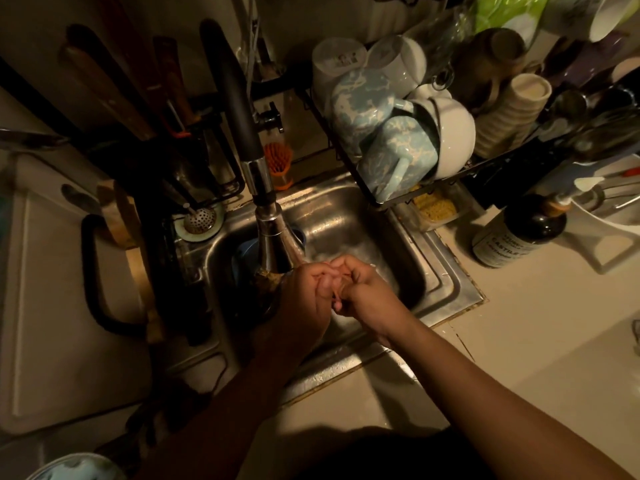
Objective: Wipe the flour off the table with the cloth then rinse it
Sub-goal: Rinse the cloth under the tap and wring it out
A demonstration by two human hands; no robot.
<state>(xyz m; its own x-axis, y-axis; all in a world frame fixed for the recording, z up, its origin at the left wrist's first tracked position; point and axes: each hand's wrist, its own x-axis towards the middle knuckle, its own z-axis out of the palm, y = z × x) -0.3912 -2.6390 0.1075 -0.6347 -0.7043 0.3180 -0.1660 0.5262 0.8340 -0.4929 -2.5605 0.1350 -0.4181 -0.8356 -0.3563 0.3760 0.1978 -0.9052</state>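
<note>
Sink: left hand against right hand.

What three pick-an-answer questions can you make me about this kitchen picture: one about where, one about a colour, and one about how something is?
1. Where are the left hand and right hand?
A. Over the sink
B. Inside a cupboard
C. On the floor

2. What colour is the brush behind the faucet?
A. Green
B. Orange
C. Purple

3. How are the hands?
A. Far apart
B. Waving up high
C. Touching, fingers curled

Answers:
1 A: both hands are above the basin, by the faucet's spout.
2 B: its bristles are orange.
3 C: the hands meet in the middle with their fingers curled.
</note>
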